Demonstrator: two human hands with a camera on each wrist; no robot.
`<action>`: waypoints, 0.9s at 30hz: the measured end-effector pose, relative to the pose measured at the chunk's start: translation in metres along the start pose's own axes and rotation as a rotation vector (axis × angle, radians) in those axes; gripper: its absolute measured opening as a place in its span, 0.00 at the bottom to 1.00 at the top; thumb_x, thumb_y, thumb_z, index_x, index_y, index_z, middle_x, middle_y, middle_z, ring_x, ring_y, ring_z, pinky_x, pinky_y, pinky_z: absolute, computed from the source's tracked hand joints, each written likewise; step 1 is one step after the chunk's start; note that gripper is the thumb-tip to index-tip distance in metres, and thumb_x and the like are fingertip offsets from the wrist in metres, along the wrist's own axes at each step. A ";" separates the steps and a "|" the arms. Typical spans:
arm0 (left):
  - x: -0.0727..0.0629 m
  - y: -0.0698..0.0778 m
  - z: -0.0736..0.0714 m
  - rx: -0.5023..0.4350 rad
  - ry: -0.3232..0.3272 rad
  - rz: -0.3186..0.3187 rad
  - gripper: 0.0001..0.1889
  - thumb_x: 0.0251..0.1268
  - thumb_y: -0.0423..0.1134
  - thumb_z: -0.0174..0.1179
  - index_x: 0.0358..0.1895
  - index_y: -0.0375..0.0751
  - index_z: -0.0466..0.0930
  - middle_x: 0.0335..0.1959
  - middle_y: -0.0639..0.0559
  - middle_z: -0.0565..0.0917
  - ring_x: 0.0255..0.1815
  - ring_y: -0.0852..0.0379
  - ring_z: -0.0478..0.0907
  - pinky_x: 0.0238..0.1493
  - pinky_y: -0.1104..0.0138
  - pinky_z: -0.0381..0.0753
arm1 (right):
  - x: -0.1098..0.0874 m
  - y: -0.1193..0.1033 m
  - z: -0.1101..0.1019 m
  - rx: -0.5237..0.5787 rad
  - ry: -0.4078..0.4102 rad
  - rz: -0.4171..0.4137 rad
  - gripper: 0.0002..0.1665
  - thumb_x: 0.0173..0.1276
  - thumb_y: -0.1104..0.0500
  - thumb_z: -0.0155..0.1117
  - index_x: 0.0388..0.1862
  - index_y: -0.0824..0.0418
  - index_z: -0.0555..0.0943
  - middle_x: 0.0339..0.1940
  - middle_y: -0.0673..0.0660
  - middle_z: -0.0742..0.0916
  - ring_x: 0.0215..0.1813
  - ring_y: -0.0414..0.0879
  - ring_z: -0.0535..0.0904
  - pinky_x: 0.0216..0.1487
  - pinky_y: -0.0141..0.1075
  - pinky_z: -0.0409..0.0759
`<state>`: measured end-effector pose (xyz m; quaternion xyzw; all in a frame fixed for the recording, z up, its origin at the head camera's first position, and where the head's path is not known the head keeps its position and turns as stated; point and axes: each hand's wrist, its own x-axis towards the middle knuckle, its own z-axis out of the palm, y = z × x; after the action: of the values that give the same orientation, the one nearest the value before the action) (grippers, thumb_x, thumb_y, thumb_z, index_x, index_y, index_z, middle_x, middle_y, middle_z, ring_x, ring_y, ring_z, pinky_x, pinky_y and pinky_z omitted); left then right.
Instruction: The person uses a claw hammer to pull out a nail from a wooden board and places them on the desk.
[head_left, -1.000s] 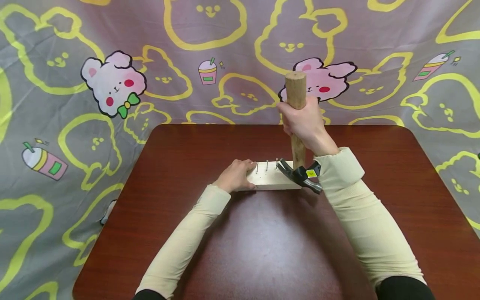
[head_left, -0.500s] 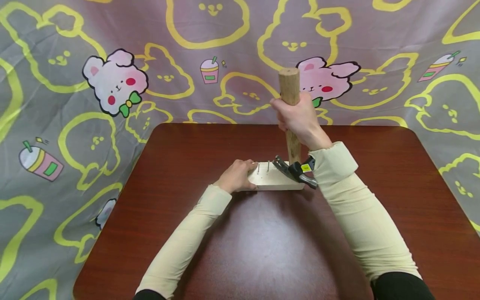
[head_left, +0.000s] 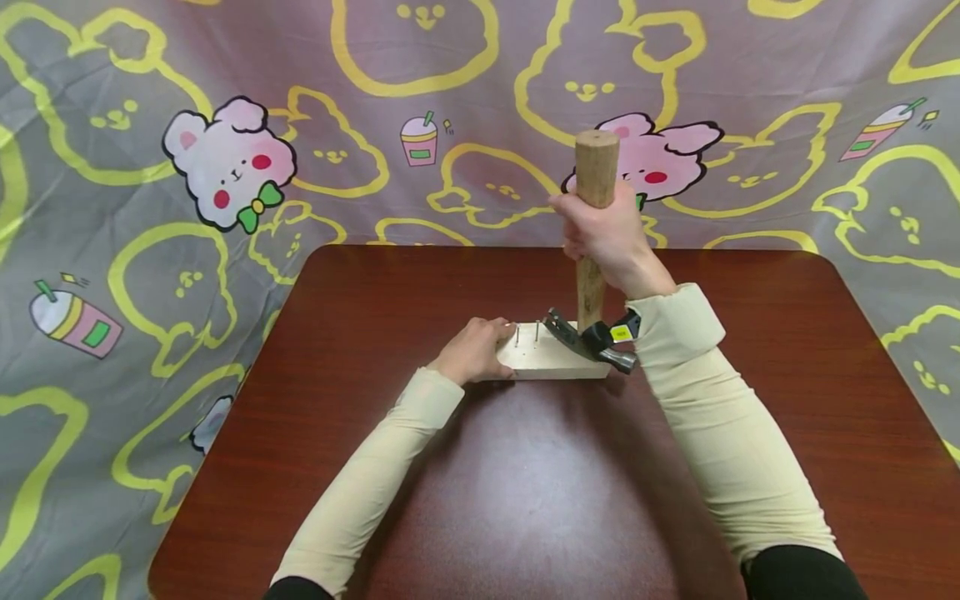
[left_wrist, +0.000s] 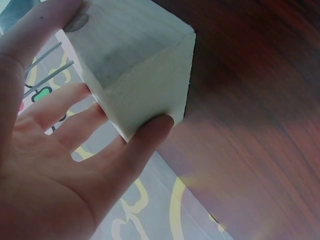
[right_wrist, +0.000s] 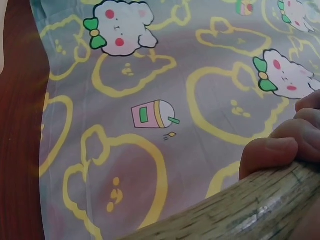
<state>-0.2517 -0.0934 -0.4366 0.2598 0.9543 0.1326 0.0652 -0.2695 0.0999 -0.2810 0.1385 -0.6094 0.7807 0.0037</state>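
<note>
1. Claw hammer [head_left: 590, 292], one. Poised at the 3 o'clock end of the block, handle [head_left: 597, 167] rising to 12 o'clock, claw [head_left: 566, 332] toward 10, striking end [head_left: 619, 360] toward 4. Stiff throughout; probably top-heavy, with most weight in the metal. Handle of round wood, apparently worn smooth, likely firm to grasp. Best hold: handle, toward the free end, clear of the metal.

2. Right hand [head_left: 611, 242]. Wrapped round the handle, below its 12 o'clock tip; well apart from the block. Tightness of squeeze not possible to tell.

3. Wooden block [head_left: 551, 360], pale, one. Flat on the table [head_left: 390, 304], at 4 o'clock from the middle of the head view. Rigid, presumably light and apt to skid under force unless braced. Best hold: 9 o'clock end, by the long edges.

4. Nails [head_left: 537, 332], two in plain sight. Upright in the upper face, toward 9 o'clock. Thin, hard, likely bendable under sideways load. Any nail within the claw: not possible to tell.

5. Left hand [head_left: 472, 350]. Clasping the 9 o'clock end of the block, thumb at the 6 o'clock edge, fingers toward 12; close beside the nails.

6. Patterned cloth [head_left: 480, 108], hung beyond the table at 12 o'clock.
</note>
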 end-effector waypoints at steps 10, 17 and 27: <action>0.000 0.000 0.001 0.011 0.000 -0.010 0.41 0.44 0.47 0.76 0.66 0.41 0.73 0.64 0.46 0.77 0.61 0.43 0.75 0.67 0.59 0.70 | -0.004 0.001 -0.011 0.040 -0.031 -0.108 0.20 0.62 0.68 0.57 0.12 0.61 0.65 0.06 0.49 0.64 0.09 0.40 0.57 0.12 0.32 0.54; 0.000 0.001 0.001 0.007 0.000 -0.002 0.40 0.45 0.47 0.76 0.65 0.41 0.73 0.63 0.46 0.77 0.61 0.42 0.75 0.66 0.59 0.72 | -0.011 -0.001 -0.018 0.059 -0.026 -0.134 0.19 0.62 0.69 0.55 0.12 0.61 0.66 0.07 0.50 0.65 0.09 0.41 0.58 0.12 0.32 0.56; 0.000 0.000 0.001 0.012 0.010 0.003 0.40 0.44 0.47 0.76 0.65 0.41 0.74 0.63 0.45 0.77 0.60 0.43 0.76 0.66 0.58 0.71 | -0.015 0.000 -0.027 0.068 -0.027 -0.200 0.19 0.62 0.70 0.53 0.12 0.61 0.66 0.06 0.50 0.64 0.09 0.43 0.56 0.12 0.33 0.56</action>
<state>-0.2514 -0.0928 -0.4380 0.2612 0.9549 0.1281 0.0588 -0.2608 0.1276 -0.2903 0.2093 -0.5658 0.7946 0.0685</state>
